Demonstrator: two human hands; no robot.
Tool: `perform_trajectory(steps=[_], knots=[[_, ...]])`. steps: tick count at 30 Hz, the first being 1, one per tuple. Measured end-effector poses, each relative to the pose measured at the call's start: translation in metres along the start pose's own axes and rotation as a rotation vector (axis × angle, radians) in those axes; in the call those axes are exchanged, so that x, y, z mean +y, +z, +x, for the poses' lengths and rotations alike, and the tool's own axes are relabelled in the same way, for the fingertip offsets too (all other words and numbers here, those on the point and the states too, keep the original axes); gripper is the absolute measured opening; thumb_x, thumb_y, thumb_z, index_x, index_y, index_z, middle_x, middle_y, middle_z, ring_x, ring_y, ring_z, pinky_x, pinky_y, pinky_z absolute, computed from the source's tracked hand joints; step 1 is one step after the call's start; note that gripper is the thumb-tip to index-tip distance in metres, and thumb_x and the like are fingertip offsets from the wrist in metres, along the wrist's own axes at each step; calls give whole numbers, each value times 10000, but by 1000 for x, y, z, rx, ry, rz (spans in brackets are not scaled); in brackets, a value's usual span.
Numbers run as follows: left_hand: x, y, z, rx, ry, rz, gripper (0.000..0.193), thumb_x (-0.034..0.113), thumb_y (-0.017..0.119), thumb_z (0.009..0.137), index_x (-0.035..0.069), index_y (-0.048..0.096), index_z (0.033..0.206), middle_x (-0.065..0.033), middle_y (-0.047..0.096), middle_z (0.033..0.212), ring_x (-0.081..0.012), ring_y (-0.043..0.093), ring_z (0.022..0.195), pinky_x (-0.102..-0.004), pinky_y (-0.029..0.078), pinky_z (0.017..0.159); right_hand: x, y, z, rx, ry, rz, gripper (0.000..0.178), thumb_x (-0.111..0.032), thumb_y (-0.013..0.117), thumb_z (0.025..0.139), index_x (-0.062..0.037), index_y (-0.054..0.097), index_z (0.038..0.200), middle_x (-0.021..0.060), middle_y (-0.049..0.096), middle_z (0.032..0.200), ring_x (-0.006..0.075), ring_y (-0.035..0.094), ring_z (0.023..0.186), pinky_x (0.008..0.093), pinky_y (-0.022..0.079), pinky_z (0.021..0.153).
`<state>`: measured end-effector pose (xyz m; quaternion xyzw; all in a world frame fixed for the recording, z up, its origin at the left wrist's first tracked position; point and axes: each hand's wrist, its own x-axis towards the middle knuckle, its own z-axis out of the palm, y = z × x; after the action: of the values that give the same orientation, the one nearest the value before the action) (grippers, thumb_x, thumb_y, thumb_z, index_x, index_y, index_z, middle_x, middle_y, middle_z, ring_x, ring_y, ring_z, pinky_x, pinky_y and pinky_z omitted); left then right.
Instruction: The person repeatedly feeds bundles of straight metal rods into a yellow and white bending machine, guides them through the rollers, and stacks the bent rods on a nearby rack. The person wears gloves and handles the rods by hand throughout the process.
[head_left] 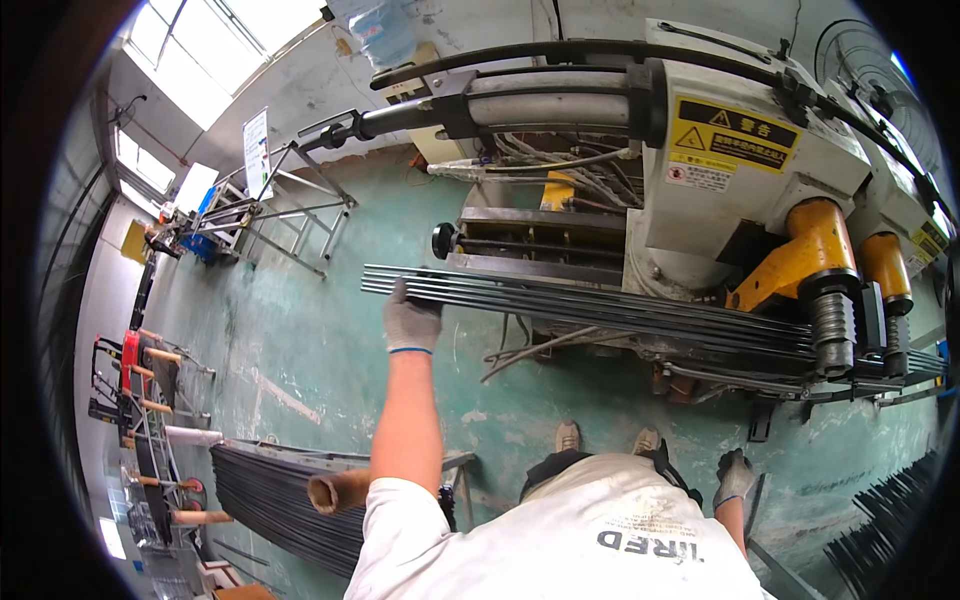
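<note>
Left grip (413, 322): gloved in gray knit, closed around the left end of several long, thin, dark metal rods (580, 307).
Rods: side by side, extending rightward to a ribbed gray metal cylinder (833, 330).
Right grip (735, 478): gloved in gray and black, low beside the body, well apart from the rods; whether it holds anything cannot be told.
Bending arm: orange, curved metal arm (810, 245) above the cylinder, beside a cream-white machine housing (700, 205).
Lower left: stacked long black bars (285, 505) near a brown hollow tube (350, 487).
Ground: worn green floor (330, 370).
</note>
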<state>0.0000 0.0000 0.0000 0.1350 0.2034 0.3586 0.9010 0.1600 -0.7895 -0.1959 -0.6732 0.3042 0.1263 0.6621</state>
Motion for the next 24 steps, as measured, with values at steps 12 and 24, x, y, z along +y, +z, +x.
perform_trajectory(steps=[12,24], knots=[[110,10,12,36,171,409,391,429,554,1166,177,598,1462,-142,712,1433,-345,681,1285,-550,568,1101,61,32,-87,42,74,-60,267,-312,695,1077,-85,693,935,47,692,759,143,574,563,311,390,487],[138,-31,17,-191,-46,544,520,536,506,1169,317,530,1640,-53,623,1604,-303,583,1452,-560,449,1185,30,49,-96,82,-34,-305,292,-343,693,1075,-57,740,1043,46,744,862,153,664,714,317,509,635]])
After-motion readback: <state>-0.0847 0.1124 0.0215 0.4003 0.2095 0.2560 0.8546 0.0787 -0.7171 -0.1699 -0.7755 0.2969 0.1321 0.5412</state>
